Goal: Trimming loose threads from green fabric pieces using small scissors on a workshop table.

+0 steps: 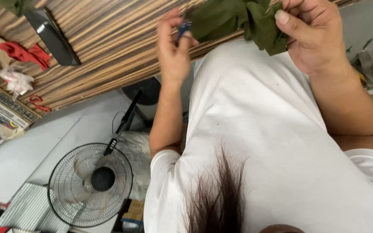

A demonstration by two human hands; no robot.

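Closest to me, a white shirt (273, 142) fills the view, with both forearms reaching up past it. My left hand (173, 51) is raised at the table edge, fingers curled shut around a small blue tool (184, 28). My right hand (311, 34) is closed on a bunched green cloth (234, 19), thumb pressed against it. Beyond lies the striped wooden table (109, 47); a fan (90, 184) stands on the floor.

1. The two hands are close together at the table edge – green cloth (238, 19) fills the gap between them.
2. The striped wooden tabletop (109, 47) is bare beyond the left hand (173, 51).
3. A black phone (50, 34) and red scraps (24, 54) crowd the far end.
4. A standing fan (90, 184) blocks the floor – beside the left elbow.
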